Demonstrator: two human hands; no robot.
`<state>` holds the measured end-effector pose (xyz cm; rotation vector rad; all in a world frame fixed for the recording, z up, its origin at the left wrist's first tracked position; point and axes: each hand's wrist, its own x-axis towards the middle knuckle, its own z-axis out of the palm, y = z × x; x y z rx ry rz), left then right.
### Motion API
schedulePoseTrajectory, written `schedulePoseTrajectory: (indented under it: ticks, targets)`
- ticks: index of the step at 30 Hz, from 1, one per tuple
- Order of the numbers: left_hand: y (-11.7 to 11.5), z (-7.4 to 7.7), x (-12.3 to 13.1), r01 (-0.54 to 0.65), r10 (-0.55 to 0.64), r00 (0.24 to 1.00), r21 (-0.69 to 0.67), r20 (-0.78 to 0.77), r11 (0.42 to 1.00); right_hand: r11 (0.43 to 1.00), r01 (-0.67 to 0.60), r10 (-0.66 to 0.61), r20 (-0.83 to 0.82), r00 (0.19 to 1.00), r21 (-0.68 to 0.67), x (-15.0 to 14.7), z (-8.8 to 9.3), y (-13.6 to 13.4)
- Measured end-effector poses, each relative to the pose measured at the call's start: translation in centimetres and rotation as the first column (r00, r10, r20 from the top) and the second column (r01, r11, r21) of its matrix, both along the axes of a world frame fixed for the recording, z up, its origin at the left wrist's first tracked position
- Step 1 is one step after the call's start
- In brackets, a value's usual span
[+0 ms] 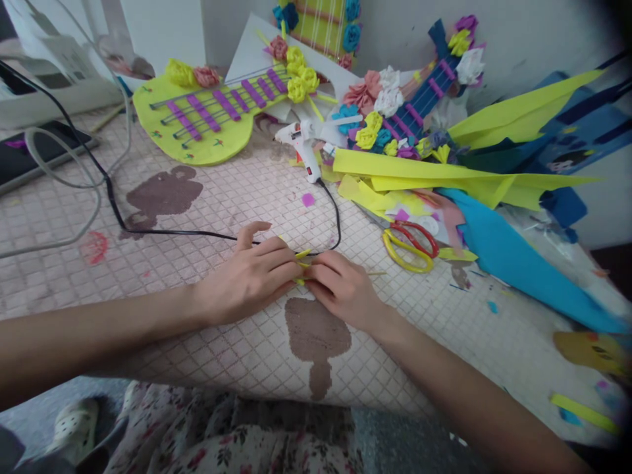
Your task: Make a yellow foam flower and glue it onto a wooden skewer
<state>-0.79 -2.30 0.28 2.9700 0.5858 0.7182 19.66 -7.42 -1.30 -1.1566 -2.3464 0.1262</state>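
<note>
A narrow yellow strip [303,253] sits pinched between two hands at the middle of the quilted pink surface [232,191]. Its free tip angles up and away to the right, while the rest of its length is hidden under the fingers. The left hand [251,276] closes thumb and fingers on it, with one finger lifted. The right hand [340,286] meets it fingertip to fingertip, curled tight. A black cable [197,233] runs just behind the hands to a white glue gun [306,141]. Scissors [409,247] lie near on the right, beside yellow and blue sheets [469,174].
</note>
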Motion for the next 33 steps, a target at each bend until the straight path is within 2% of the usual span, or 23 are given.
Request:
schedulePoseTrajectory:
  ticks: [11,19,26,33]
  targets:
    - [-0.23,0.02,-0.17,-0.01,0.01,1.0,0.0,0.009,1.0,1.0,0.014,-0.015,0.058,0.998,0.02,-0.05,-0.24,0.05]
    - [-0.4,-0.12,-0.38,-0.055,0.055,0.998,-0.003,0.035,0.998,1.0,0.024,-0.024,0.004,1.0,-0.012,-0.08,-0.21,0.01]
    - [-0.3,-0.29,-0.45,-0.061,0.061,0.998,-0.013,0.027,0.998,1.0,0.013,-0.013,-0.007,1.0,0.02,-0.09,-0.16,0.31]
    - [-0.18,-0.51,-0.43,-0.057,0.057,0.998,-0.001,0.006,0.998,0.997,-0.029,0.025,0.055,0.998,0.07,-0.12,-0.11,0.83]
